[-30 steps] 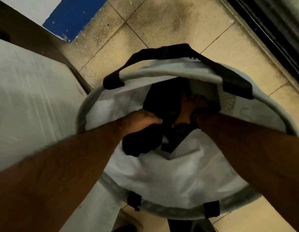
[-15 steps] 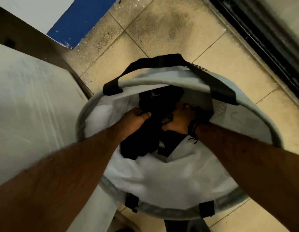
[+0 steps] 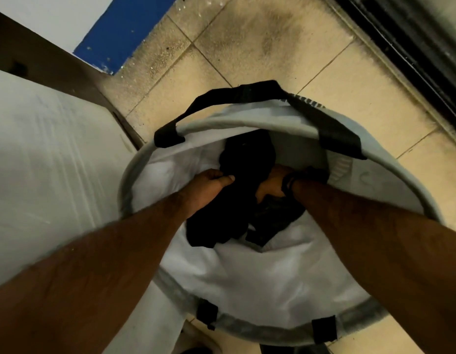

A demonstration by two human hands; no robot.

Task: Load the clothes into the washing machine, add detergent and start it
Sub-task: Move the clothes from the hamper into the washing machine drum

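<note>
Both hands reaching into the laundry basket (image 3: 247, 325).
The left hand (image 3: 209, 186) is gripping the black clothes (image 3: 237, 180); the right hand (image 3: 271, 185), half buried, is apparently clutching them too.

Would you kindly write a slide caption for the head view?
Both hands, left hand and right hand, grip dark clothes inside a grey laundry hamper on the tiled floor.
</note>
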